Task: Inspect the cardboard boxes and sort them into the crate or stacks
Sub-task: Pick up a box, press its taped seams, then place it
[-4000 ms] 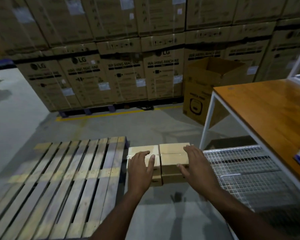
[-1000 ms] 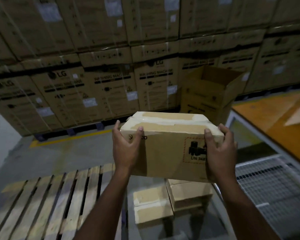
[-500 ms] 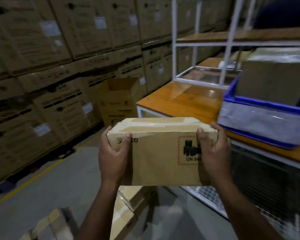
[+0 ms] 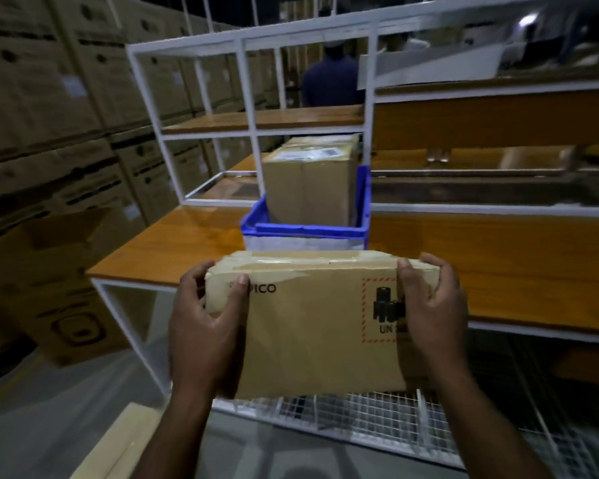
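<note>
Both hands, left (image 4: 204,326) and right (image 4: 429,316), grip the ends of a taped brown cardboard box (image 4: 312,326) printed "PICO" and "UN", held before the orange wooden counter (image 4: 498,267) bearing a blue plastic crate (image 4: 308,231).

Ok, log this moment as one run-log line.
left hand: grips box | right hand: grips box | cardboard box: held before table | blue crate: holds one box

Matt cardboard box (image 4: 312,326), glossy tape (image 4: 291,266)
</note>
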A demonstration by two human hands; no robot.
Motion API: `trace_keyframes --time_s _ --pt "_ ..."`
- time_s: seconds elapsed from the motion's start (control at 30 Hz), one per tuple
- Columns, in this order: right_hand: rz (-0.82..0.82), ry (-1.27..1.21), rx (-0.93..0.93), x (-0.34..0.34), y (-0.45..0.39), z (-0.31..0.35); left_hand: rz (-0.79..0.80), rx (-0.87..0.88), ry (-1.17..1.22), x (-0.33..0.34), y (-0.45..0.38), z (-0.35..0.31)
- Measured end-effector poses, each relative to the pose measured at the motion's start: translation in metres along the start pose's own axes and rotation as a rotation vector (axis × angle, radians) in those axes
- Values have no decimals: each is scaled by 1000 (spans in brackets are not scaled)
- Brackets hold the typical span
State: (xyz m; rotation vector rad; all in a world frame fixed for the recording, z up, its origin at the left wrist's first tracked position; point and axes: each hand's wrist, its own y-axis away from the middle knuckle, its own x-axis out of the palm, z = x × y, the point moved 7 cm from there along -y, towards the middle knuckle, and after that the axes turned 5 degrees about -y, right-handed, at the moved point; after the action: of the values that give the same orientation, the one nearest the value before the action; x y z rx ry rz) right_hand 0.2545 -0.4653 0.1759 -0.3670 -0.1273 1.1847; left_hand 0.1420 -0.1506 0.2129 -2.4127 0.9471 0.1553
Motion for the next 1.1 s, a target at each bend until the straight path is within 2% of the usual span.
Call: trace_keyframes --time_s 0.3,0.5,0.73,0.93,1.1 --pt "-198 68 13 -137 -83 -40 154 70 91 139 39 -72" --pt "-311 48 5 -187 -120 -60 309 83 159 213 47 -91" --pt "-313 -12 77 -198 -149 -95 450 13 214 289 32 -69" --pt "-266 95 107 -177 -186 -128 452 -10 149 344 1 -49" --pt "-159 211 133 -149 -221 -150 494 26 9 377 -34 -27"
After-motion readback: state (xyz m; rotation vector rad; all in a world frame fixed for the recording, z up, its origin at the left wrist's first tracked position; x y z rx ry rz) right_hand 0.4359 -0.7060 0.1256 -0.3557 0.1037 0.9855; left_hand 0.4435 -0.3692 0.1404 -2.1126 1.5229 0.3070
